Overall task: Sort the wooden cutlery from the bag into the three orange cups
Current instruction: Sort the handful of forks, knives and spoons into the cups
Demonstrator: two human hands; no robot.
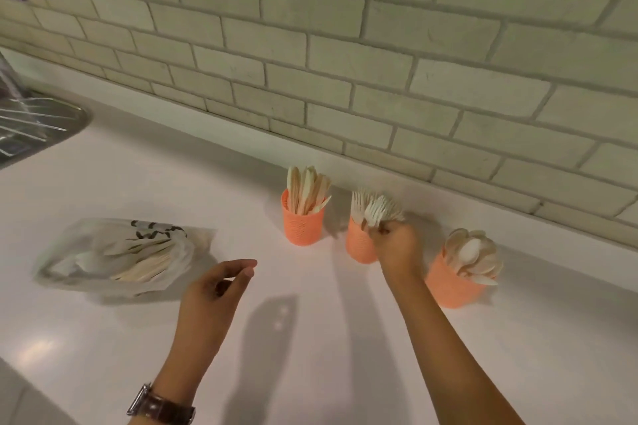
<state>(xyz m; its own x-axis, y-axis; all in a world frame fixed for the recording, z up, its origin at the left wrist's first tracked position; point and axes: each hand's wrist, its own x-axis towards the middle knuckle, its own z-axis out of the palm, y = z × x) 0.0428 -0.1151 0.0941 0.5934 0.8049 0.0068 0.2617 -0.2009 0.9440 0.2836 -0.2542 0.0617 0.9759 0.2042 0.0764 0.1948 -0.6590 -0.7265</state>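
Observation:
Three orange cups stand in a row near the tiled wall. The left cup (303, 226) holds wooden knives (307, 188). In the middle cup (359, 245) stand wooden forks (374, 205), and my right hand (397, 247) pinches the forks just above its rim. The right cup (448, 286) is full of wooden spoons (471, 254). A clear plastic bag (124, 255) with several wooden pieces inside lies on the white counter at the left. My left hand (215, 290) hovers between the bag and the cups, fingers loosely curled, holding nothing.
A white counter (310, 338) runs along a grey brick-tile wall (345, 62). A metal sink (38, 128) with crumpled clear plastic sits at the far left. A brown-strapped watch (162, 405) is on my left wrist.

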